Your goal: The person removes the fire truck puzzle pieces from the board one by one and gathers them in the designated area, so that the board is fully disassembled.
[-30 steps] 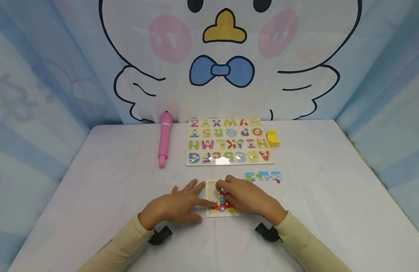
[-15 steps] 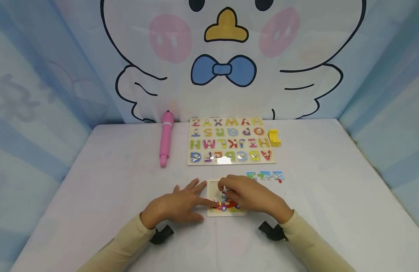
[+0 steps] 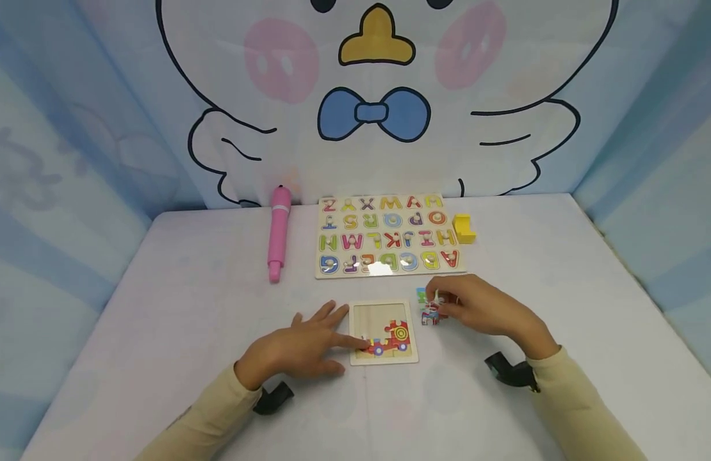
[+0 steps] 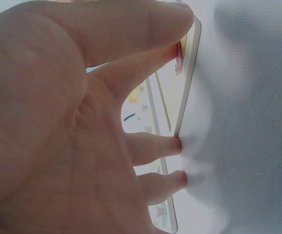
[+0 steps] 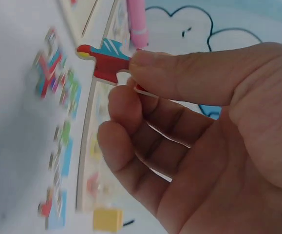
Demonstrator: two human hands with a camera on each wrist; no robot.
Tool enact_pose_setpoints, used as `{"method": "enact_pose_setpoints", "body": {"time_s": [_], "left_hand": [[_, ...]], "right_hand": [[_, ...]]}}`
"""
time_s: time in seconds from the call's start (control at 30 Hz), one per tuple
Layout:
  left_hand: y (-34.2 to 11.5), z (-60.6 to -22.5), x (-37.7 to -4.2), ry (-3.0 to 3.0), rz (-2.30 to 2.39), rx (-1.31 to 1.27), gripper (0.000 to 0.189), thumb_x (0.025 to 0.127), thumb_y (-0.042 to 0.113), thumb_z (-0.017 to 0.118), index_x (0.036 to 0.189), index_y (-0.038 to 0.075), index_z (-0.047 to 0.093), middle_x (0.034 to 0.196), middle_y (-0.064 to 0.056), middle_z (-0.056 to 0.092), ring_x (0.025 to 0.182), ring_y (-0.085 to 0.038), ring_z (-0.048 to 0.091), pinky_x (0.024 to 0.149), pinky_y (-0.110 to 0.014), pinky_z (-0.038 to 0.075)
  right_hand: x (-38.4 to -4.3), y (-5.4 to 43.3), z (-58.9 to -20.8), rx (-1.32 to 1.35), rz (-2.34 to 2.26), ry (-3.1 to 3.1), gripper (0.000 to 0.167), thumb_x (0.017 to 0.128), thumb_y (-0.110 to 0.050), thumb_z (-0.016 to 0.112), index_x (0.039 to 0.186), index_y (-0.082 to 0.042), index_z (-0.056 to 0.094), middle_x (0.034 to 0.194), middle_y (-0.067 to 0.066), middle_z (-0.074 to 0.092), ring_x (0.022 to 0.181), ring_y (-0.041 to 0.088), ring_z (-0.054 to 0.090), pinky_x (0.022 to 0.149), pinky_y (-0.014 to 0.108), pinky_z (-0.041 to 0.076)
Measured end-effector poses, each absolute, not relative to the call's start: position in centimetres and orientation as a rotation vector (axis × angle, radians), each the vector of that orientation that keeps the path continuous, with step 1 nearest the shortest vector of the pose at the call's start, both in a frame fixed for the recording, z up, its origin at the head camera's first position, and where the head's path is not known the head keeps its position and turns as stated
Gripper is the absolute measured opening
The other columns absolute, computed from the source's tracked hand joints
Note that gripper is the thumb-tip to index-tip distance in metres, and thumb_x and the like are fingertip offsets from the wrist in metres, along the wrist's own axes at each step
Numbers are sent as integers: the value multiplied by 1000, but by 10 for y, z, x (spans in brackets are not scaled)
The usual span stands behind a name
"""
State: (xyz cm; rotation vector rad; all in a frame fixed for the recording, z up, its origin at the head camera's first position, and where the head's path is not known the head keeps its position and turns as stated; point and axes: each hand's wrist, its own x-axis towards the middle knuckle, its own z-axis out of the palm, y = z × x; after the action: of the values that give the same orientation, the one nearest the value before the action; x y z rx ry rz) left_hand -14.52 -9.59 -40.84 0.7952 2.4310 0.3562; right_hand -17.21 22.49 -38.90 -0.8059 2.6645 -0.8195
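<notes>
A small wooden jigsaw board (image 3: 371,318) lies in the middle of the table, with joined pieces of a red vehicle (image 3: 397,334) in its lower part. My left hand (image 3: 305,349) rests spread at its left side, the index fingertip touching the lower-left piece. Right of the board, my right hand (image 3: 483,307) pinches a red and blue jigsaw piece (image 5: 110,62) between thumb and fingers, above the table. Below that hand lies another loose jigsaw piece (image 3: 430,317). More loose pieces (image 5: 65,141) lie in a row in the right wrist view, mostly hidden by the hand in the head view.
An alphabet peg board (image 3: 390,234) lies behind the jigsaw board. A yellow block-like thing (image 3: 464,230) stands at its right edge. On the left lies a pink pen-shaped toy (image 3: 278,234). A printed curtain (image 3: 378,166) hangs behind the table.
My right hand has moved right, off the jigsaw board to the loose pieces, holding a piece. The piece seen under it on the board is gone from there. My left hand stays put.
</notes>
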Motion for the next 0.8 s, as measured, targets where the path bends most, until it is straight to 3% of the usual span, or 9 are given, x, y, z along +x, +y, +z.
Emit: {"method": "enact_pose_setpoints", "body": {"time_s": [0.37,0.8], "left_hand": [[-98,-408,-145,2428,385,794,50,96,29,73,142,41,60,169,-10,20,157,-36,6,111,-78,15],[-95,-408,-145,2433,354,793,50,94,31,74,141,42,61,169,-10,22,156,-36,8,110,-79,16]], "right_hand": [[-174,245,-394,-719,-773,2640,19,90,2,72,91,-12,60,76,-4,53,74,14,51,64,26,44],[-176,256,-400,-641,-780,2672,20,88,2,74,90,-12,60,75,-2,51,72,15,50,63,27,42]]}}
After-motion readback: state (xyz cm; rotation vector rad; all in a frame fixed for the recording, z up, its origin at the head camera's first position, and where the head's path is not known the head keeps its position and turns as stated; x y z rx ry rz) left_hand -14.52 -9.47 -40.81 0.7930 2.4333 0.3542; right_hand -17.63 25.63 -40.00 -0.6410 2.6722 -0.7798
